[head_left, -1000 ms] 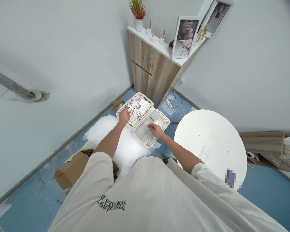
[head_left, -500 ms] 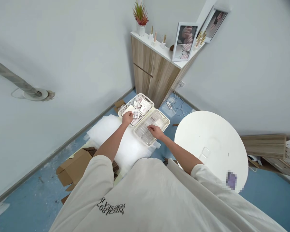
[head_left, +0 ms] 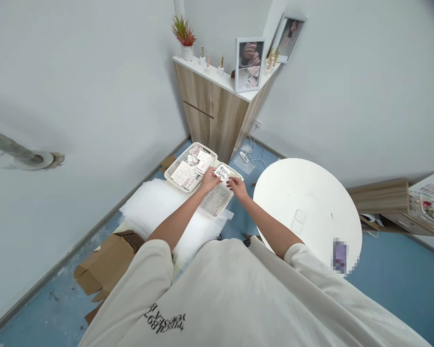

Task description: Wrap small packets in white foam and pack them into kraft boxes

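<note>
A card (head_left: 222, 172) is pinched by the left hand (head_left: 209, 180) above the far edge of the right basket (head_left: 225, 205); whether it is gripped by the right hand (head_left: 237, 186) cannot be told.

- Wood-grain cabinet (head_left: 226, 115) with a white top (head_left: 227, 83).
- Pale grey walls (head_left: 94, 86), evenly lit, meeting behind the cabinet.
- Blue floor (head_left: 393, 270) around the cabinet, scuffed to its left.
- Round white table (head_left: 292, 185) to the right of the cabinet.
- Wooden shelf unit (head_left: 379, 197), well to the cabinet's right.
- Wall socket (head_left: 258, 124) just right of the cabinet.
- Grey pipe (head_left: 7, 143) at the wall, well left of the cabinet.
</note>
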Tool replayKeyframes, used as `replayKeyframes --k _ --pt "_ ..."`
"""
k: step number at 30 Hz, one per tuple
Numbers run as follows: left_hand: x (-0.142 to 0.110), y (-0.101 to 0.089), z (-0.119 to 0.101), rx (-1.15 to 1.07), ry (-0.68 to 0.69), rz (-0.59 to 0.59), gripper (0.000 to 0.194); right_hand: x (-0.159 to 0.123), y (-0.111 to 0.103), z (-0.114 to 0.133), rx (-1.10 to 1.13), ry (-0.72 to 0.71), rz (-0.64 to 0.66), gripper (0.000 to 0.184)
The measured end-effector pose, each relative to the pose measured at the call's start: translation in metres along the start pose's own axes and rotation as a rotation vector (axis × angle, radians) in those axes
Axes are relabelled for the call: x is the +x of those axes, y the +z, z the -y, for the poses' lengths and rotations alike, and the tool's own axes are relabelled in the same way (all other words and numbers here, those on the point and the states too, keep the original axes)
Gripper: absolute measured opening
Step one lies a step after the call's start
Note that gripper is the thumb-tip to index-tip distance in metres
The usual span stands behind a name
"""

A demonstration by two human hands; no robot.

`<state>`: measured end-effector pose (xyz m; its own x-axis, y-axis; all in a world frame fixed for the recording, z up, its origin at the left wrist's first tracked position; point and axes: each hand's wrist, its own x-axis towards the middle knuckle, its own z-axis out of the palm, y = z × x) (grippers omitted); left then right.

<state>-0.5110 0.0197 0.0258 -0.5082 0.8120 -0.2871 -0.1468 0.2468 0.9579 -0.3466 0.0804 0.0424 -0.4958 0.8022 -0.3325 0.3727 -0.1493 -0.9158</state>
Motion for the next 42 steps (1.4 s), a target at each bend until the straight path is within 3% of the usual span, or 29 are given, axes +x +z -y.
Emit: replayKeyframes --k 7,12,20,26,30,34,38,42 --pt "-0.018 0.105 0.001 0.124 0.050 0.229 0.034 -0.024 -0.084 -0.022 0.256 0.062 -0.279 0.033" --pt "-0.029 0.181 0.001 0.269 0.170 0.303 0.033 -0.059 -0.157 -0.051 0.287 0.052 -0.396 0.026" --pt "-0.071 0.312 0.015 0.464 0.204 0.488 0.033 -0.125 -0.273 -0.120 0.179 0.114 -0.567 0.021" --pt "-0.116 0.392 0.047 0.585 0.080 0.612 0.036 -0.171 -0.338 -0.178 0.143 0.251 -0.658 0.020" --pt "-0.137 0.428 0.076 0.598 -0.007 0.687 0.040 -0.195 -0.371 -0.218 0.119 0.342 -0.678 0.021" --pt "-0.152 0.446 0.101 0.632 -0.178 0.665 0.052 -0.208 -0.393 -0.256 0.065 0.416 -0.652 0.024" --pt "-0.160 0.458 0.122 0.641 -0.309 0.608 0.059 -0.208 -0.402 -0.283 0.007 0.440 -0.614 0.027" --pt "-0.163 0.466 0.135 0.634 -0.289 0.607 0.059 -0.196 -0.402 -0.293 -0.019 0.451 -0.573 0.025"
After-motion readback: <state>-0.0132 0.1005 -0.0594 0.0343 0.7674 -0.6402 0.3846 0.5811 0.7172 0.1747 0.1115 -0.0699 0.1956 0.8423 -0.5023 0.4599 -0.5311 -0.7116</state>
